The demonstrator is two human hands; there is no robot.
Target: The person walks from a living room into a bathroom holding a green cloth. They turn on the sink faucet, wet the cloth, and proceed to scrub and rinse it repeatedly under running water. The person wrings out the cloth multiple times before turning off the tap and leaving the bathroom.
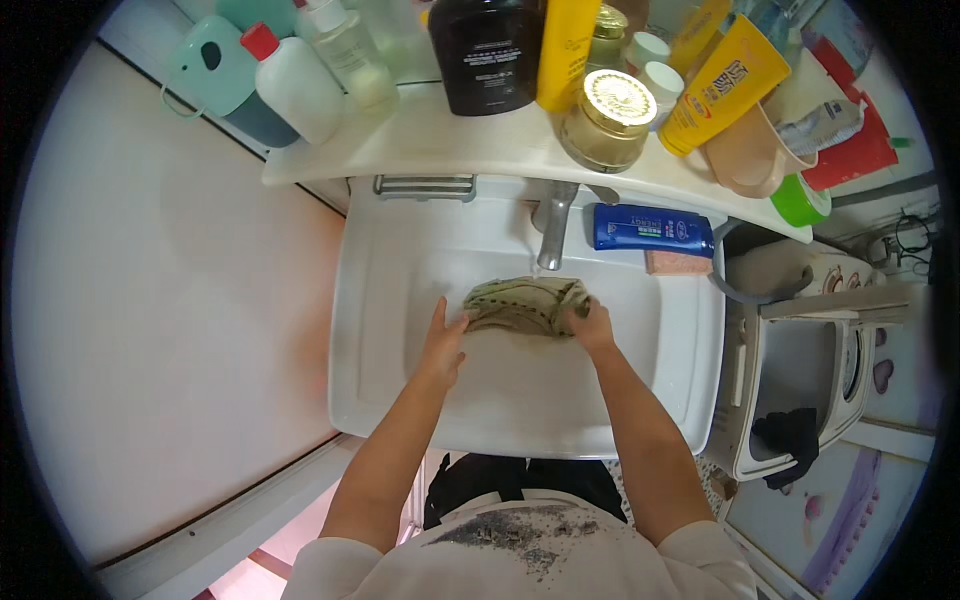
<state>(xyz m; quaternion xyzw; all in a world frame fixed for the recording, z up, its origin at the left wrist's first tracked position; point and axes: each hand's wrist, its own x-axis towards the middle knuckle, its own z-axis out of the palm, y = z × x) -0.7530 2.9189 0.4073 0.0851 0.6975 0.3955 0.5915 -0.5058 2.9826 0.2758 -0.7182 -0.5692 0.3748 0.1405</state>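
Note:
A wet-looking olive-green cloth [528,306] with a row of dark marks is stretched sideways over the white sink basin [385,390], just below the metal faucet [553,228]. Its right end is pinched in my right hand [592,327], fingers closed on the fabric. At the left end, my left hand [443,342] grips the edge, with its index finger pointing up along the side. Both forearms reach in from the lower edge. Folds of the cloth partly hide the fingertips.
On the sink's back right rim lie a blue bottle [653,231] and a pink sponge-like block [679,263]. A soap rack [424,188] sits at back left. The shelf [430,150] above carries several bottles, jars and tubes. Right of the sink stands a white open-fronted appliance [745,400] with a black cloth [790,440].

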